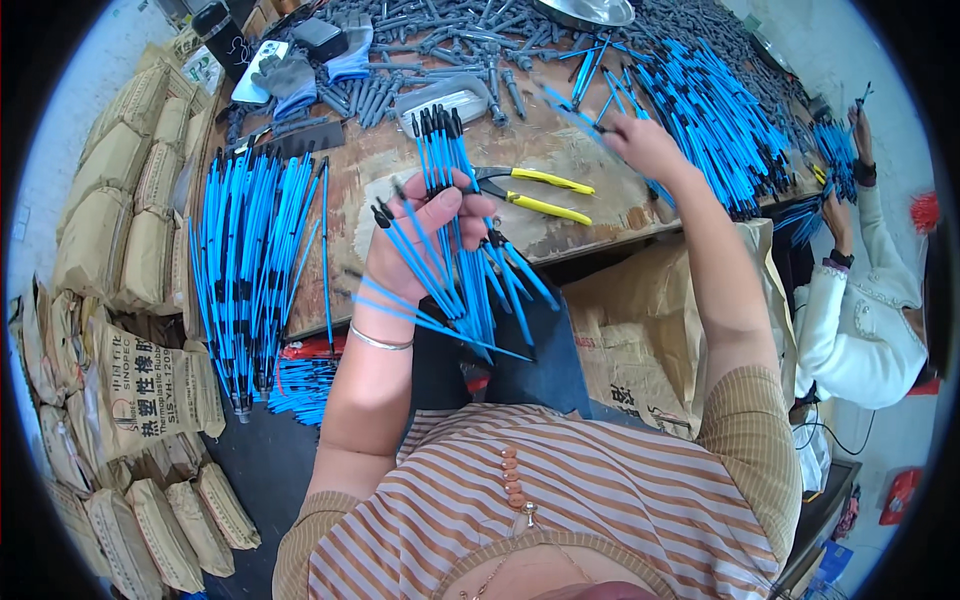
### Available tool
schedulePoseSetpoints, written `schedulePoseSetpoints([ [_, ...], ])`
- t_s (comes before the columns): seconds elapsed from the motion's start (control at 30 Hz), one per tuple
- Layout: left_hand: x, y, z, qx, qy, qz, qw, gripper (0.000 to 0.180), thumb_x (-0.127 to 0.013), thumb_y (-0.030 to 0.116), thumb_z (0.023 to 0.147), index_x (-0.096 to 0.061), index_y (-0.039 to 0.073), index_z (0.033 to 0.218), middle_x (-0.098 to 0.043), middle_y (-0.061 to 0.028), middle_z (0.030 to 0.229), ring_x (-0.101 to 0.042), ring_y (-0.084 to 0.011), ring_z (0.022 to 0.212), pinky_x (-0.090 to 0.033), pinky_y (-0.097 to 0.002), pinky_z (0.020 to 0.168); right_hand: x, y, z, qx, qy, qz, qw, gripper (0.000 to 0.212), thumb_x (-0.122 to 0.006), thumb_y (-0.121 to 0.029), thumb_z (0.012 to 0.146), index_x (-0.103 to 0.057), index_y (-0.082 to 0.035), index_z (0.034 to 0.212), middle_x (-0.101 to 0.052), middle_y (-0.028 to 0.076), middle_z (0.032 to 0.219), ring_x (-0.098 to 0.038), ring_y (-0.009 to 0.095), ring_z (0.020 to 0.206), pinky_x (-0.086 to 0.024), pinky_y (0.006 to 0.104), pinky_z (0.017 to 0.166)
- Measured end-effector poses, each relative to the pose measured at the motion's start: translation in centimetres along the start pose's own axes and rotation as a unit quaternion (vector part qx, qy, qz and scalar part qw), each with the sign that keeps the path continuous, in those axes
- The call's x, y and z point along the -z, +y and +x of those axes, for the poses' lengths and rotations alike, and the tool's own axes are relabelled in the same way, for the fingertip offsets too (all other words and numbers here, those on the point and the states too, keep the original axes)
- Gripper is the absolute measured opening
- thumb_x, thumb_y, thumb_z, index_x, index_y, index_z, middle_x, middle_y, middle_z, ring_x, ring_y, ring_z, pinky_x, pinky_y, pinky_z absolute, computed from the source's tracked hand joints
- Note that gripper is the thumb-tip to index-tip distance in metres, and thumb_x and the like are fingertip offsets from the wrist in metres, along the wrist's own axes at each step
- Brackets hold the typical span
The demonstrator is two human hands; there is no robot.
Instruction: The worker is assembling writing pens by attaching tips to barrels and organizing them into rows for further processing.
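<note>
My left hand (440, 215) is wrapped round a bundle of thin blue rods with black ends (466, 270), above the table's near edge. The rods fan out below my fingers, and a few cross my wrist at a slant. Reaching out at the right, my right hand (645, 145) pinches a blue rod (575, 112), blurred by motion, beside a large pile of the same rods (710, 130). Pliers with yellow handles (550, 195) lie on the table between my hands, their jaws close to the held bundle.
Another stack of blue rods (255, 230) lies at the table's left side. Grey bolt-like parts (450, 50) heap along the back, near a clear tray (445, 105), gloves (350, 50) and a phone (262, 72). Paper sacks (130, 180) stand left; a co-worker's sleeve (850, 320) shows right.
</note>
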State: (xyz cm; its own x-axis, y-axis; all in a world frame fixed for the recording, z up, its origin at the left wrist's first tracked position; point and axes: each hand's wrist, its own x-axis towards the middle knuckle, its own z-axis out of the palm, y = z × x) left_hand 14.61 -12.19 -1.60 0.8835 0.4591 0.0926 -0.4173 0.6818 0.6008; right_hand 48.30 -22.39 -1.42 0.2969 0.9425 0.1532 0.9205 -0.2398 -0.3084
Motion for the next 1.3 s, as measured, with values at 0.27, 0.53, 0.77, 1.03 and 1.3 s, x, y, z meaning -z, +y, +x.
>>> schedulePoseSetpoints([
  [0.27,0.8,-0.4,0.5,-0.023,0.068,0.049,0.996,0.021,-0.057,0.006,0.087,-0.055,0.001,0.108,-0.067,-0.0179,0.091,-0.067,-0.0236,0.077,-0.055,-0.0306,0.065,-1.9,1.2,-0.1,0.036,0.235,-0.137,0.962,0.019,-0.054,-0.019,0.088,-0.062,-0.004,0.096,-0.063,0.011,0.076,-0.057,0.028,0.066,-0.048,0.0367,0.063],
  [0.53,0.3,-0.3,0.6,-0.029,0.083,0.024,0.996,0.021,-0.057,0.005,0.087,-0.055,0.001,0.107,-0.066,-0.0176,0.090,-0.066,-0.0233,0.073,-0.054,-0.0309,0.064,6.8,-11.7,-6.8,0.002,-0.110,0.535,0.838,0.018,-0.052,-0.009,0.089,-0.062,0.001,0.100,-0.061,0.008,0.064,-0.052,0.014,0.049,-0.042,0.0213,0.049],
  [0.77,-0.5,-1.8,1.2,-0.057,0.030,0.073,0.995,0.020,-0.060,0.005,0.085,-0.057,0.001,0.104,-0.066,-0.0166,0.084,-0.064,-0.0213,0.066,-0.053,-0.0291,0.061,1.9,-15.5,-8.8,0.065,-0.110,0.225,0.966,0.017,-0.055,-0.013,0.088,-0.063,0.001,0.094,-0.062,0.006,0.067,-0.054,0.014,0.051,-0.045,0.0253,0.051],
  [1.03,-1.3,-0.8,0.1,-0.022,0.002,0.046,0.999,0.021,-0.062,0.004,0.083,-0.057,0.000,0.103,-0.067,-0.0181,0.085,-0.063,-0.0210,0.063,-0.053,-0.0275,0.061,0.8,1.3,0.3,-0.216,0.094,-0.106,0.966,0.019,-0.059,-0.021,0.079,-0.070,-0.009,0.089,-0.067,0.012,0.080,-0.061,0.032,0.067,-0.050,0.0396,0.063],
  [1.3,-2.8,-1.6,-0.9,-0.126,0.143,0.144,0.971,0.023,-0.061,0.002,0.082,-0.058,-0.001,0.105,-0.067,-0.0212,0.088,-0.064,-0.0207,0.065,-0.053,-0.0269,0.062,0.7,7.2,5.8,-0.234,0.136,-0.134,0.953,0.023,-0.054,-0.020,0.078,-0.069,-0.005,0.088,-0.067,0.016,0.083,-0.063,0.038,0.077,-0.051,0.0428,0.069],
])
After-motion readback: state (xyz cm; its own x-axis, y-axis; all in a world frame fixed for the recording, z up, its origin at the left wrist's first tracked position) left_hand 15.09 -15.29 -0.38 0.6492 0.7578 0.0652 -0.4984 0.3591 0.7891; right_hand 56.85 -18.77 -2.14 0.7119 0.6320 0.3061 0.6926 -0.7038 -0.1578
